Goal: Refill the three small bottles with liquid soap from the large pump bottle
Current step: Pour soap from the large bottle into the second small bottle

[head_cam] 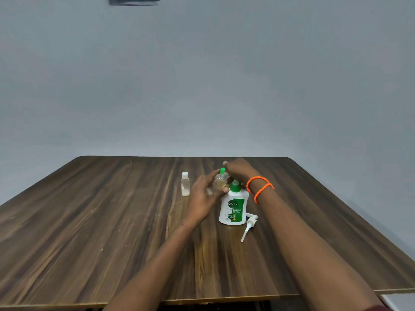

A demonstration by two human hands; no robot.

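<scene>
Your left hand [205,194] grips the light, slick small bottle [219,184] mid-body, right hand [239,170] pinches its green cap [222,170]; don't squeeze.

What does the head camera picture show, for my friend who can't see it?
Two hands work a small green-capped bottle above a wooden table: the left hand holds it, the right hand is at its cap. Nearby stand a large soap bottle, its pump lying beside, and another small bottle.

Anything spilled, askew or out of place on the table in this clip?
No spill visible. The pump head lies loose on the table, right of the Dettol bottle, which stands open-necked. That fits refilling. Only two small bottles are clearly visible.
</scene>
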